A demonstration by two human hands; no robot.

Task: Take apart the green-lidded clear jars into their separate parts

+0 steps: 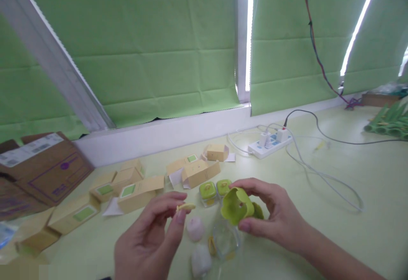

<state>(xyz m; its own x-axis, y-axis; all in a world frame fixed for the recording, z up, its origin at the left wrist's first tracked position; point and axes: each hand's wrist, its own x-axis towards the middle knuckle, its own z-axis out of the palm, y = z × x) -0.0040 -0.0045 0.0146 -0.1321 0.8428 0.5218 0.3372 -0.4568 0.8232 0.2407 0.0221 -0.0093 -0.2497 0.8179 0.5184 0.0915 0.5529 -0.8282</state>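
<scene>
My left hand (pixel 149 237) pinches a small, thin yellow piece (pixel 187 206) between thumb and forefinger. In my right hand (pixel 280 216) is a soft-looking green flower-shaped cover (pixel 234 207), its hollow side turned toward the left hand. Below and between the hands stands a clear square glass jar (pixel 225 242) with no lid on it. Two white, rounded objects (pixel 195 228) lie left of the jar, one nearer me. Another yellow piece (pixel 211 245) leans by the jar's left side. Just beyond are two small containers with green lids (pixel 208 190), partly behind the right fingers.
Several small tan boxes (pixel 140 193) with green labels lie on the table at left and centre. A large brown carton (pixel 54 173) stands far left. A power strip (pixel 269 144) with plugs and looping cables (pixel 334 182) lies at right. Green tubes (pixel 387 127) sit far right.
</scene>
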